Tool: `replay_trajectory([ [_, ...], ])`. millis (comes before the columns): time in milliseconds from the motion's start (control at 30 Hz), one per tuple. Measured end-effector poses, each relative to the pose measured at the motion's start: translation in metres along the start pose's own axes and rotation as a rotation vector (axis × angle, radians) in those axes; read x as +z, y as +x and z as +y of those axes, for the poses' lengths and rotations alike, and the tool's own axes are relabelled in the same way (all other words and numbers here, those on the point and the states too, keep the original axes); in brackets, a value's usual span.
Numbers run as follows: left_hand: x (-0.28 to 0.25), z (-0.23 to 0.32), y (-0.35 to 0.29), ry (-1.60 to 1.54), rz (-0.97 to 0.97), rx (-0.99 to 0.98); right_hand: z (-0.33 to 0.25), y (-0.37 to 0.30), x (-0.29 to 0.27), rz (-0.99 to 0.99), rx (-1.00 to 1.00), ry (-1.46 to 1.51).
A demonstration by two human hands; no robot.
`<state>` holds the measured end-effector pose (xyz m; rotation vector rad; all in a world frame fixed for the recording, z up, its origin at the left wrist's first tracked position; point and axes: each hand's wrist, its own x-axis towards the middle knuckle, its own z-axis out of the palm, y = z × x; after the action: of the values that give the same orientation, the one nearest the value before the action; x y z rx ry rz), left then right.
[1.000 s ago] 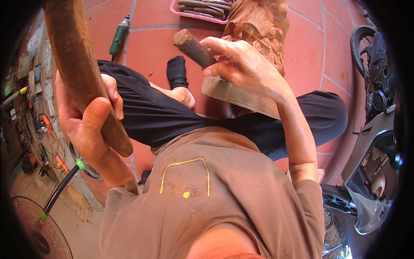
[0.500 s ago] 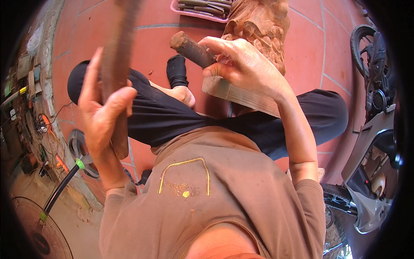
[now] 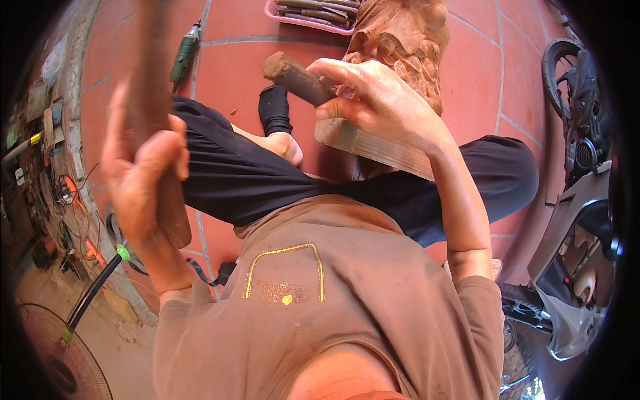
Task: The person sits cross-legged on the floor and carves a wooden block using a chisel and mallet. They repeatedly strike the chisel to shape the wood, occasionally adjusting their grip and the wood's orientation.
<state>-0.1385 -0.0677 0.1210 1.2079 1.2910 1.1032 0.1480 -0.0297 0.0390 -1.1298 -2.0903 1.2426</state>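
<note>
My left hand (image 3: 137, 190) is closed round a long brown wooden mallet (image 3: 150, 73), which stands up past the frame's top edge and is smeared by motion. Its lower end shows by my wrist. In my right hand (image 3: 380, 100) is a chisel (image 3: 293, 77); its thick, battered wooden handle points to the upper left, while the blade is hidden behind my fingers. Just beyond that hand lies a carved reddish-brown wooden piece (image 3: 397, 40) with rippled relief. A pale wooden block (image 3: 377, 148) sits beneath my right wrist, between my legs.
A pink basket (image 3: 310, 25) of several tools stands at the far edge. The green power tool (image 3: 185, 57) lies on the red tiles. Motorbike parts (image 3: 577, 200) line the right side; a fan (image 3: 63, 360), cables and clutter fill the left.
My left hand and the mallet have swung to the left, away from the chisel, and the green power tool has come into sight. My right hand is almost still.
</note>
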Motion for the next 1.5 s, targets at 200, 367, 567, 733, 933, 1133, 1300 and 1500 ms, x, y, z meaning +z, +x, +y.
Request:
replay_trajectory([
  [200, -0.004, -0.011, 0.004, -0.051, 0.056, 0.210, -0.002, 0.004, 0.000, -0.002, -0.008, -0.038],
  [367, 0.014, -0.009, -0.003, 0.122, -0.116, -0.233, -0.005, 0.002, -0.002, -0.038, 0.018, -0.034],
  [567, 0.007, -0.029, 0.009, -0.008, -0.016, -0.226, 0.013, -0.008, -0.015, 0.171, 0.061, 0.017],
  [733, 0.012, -0.032, 0.014, -0.020, -0.001, -0.166, 0.020, -0.010, -0.043, 0.350, 0.124, 0.138],
  [933, 0.016, -0.033, 0.021, -0.048, -0.001, -0.210, -0.002, -0.001, -0.027, 0.262, 0.161, 0.548],
  [1133, 0.026, -0.038, 0.029, -0.096, 0.051, -0.225, 0.007, 0.010, -0.017, 0.124, 0.235, 0.449],
  [1300, 0.033, -0.037, 0.043, -0.086, 0.006, -0.245, 0.012, 0.015, -0.012, 0.077, 0.323, 0.493],
  [1500, 0.037, -0.034, 0.051, -0.082, -0.004, -0.230, 0.011, 0.026, -0.002, 0.016, 0.245, 0.314],
])
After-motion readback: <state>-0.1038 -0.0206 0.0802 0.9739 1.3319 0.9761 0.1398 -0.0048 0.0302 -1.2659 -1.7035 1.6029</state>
